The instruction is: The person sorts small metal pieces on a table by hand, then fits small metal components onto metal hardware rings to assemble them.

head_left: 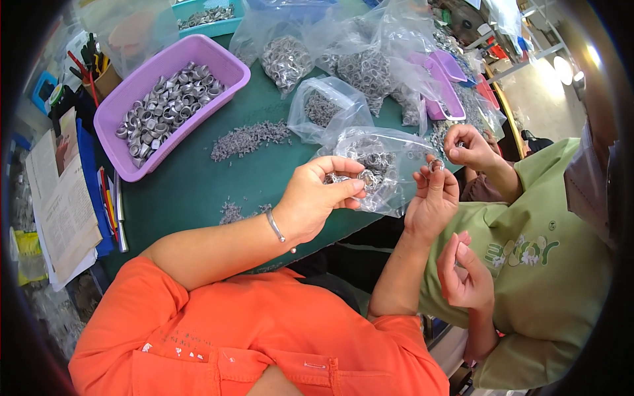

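Note:
My left hand point(310, 197), a metal bangle on its wrist, is closed with thumb and forefinger pinching a shiny silver ring point(368, 178). It is over a clear plastic bag point(403, 155) of similar rings at the table's near edge. To its right, my right hand point(432, 208) is raised off the table, and its fingertips pinch another silver ring point(436, 165). Small grey pieces lie in a loose pile point(247, 140) on the green table point(191, 211), with a smaller heap point(231, 212) closer to me.
A purple bin point(105, 135) of dull metal rings stands at left. Behind are more filled bags point(287, 63) and a turquoise tray point(228, 26). Papers point(63, 204) and pens lie far left. A co-worker in green point(528, 264) sits close at right, hands point(472, 148) near mine.

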Tool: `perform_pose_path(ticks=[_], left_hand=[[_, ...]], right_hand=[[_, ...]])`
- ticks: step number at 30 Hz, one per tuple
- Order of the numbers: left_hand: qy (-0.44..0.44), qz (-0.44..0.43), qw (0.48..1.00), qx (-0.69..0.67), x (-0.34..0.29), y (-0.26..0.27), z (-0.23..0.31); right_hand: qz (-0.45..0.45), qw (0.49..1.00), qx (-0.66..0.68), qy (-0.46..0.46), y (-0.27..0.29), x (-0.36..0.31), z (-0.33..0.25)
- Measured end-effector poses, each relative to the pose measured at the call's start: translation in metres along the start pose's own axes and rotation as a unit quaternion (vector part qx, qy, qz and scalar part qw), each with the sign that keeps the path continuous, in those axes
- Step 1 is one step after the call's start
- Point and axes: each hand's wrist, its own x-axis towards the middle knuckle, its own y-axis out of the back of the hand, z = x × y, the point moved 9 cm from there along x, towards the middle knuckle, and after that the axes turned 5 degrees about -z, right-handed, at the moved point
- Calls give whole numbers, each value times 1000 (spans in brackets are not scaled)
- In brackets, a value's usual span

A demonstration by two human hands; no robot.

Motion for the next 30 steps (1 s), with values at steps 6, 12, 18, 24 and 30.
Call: perform_pose_path(ticks=[6,12,18,24,30], left_hand=[[16,-10,999,-29,-1,0,-3],[35,-23,997,-70,0,2,-8],[21,-19,997,-77,1,2,-9],[-33,12,999,-23,2,9,-2],[-64,0,996,69,2,10,1]], right_hand=[[17,1000,13,-2,6,2,0],[42,999,11,21,10,8,-3],[68,997,25,22,2,16,-11],[9,996,-90,-21,-26,-17,-14],[-181,966,-153,-107,-73,-50,5]])
